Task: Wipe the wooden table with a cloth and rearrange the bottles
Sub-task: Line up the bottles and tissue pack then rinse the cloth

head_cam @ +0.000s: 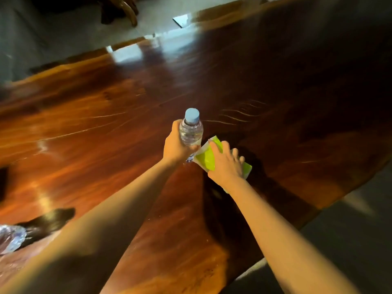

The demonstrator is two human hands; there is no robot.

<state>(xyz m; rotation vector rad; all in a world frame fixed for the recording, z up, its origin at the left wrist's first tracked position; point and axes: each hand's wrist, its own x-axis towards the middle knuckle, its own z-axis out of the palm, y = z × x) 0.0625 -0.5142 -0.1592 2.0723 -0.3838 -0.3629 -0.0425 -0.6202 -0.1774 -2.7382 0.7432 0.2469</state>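
Observation:
A clear plastic water bottle (pixel 191 129) with a light blue cap stands upright near the middle of the glossy red-brown wooden table (pixel 95 128). My left hand (pixel 175 146) is wrapped around its lower body. Just to its right, my right hand (pixel 226 164) presses flat on a folded yellow-green cloth (pixel 206 158) that lies on the table. The cloth's left corner sits right beside the bottle's base. A second clear bottle (pixel 10 238) shows at the lower left edge, only partly in view.
Streaks of wet marks (pixel 237 116) cross the table beyond the bottle. The table's right edge (pixel 331 205) drops to a grey floor. Dark wooden furniture (pixel 125 9) stands at the far side, and a dark shape (pixel 48 221) lies by the second bottle.

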